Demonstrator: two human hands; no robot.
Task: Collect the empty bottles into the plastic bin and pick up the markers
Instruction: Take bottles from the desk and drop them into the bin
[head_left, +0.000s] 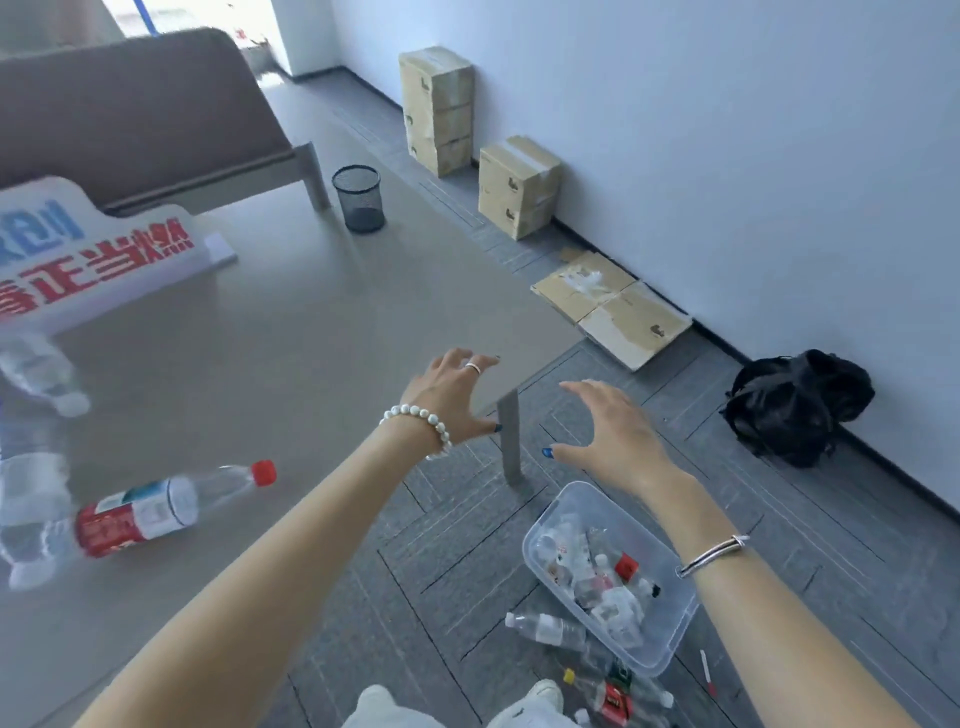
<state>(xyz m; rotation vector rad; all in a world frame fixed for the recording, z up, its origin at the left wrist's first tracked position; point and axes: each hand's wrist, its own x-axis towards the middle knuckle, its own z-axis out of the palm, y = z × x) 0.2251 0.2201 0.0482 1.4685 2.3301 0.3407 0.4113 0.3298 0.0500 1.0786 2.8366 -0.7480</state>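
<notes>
At my feet, loose bottles (550, 629) lie on the floor against the bin's near corner; one has a red label (613, 702) whose print I cannot read. A thin red-and-white stick, possibly a marker (707, 673), lies just right of the bin. The clear bin (670, 649) sits on the floor and holds crushed bottles.

My left hand (449, 397) hangs over the table's corner, fingers spread, holding nothing. My right hand (610, 431) hangs above the floor beyond the bin, fingers spread, also empty.

On the table (311, 322) lies a red-capped bottle (171, 509), its label too blurred to read. More bottles (39, 371) lie at the left edge. Farther back stands a white sign (98, 249) with red and blue Chinese characters, shown mirrored.
</notes>
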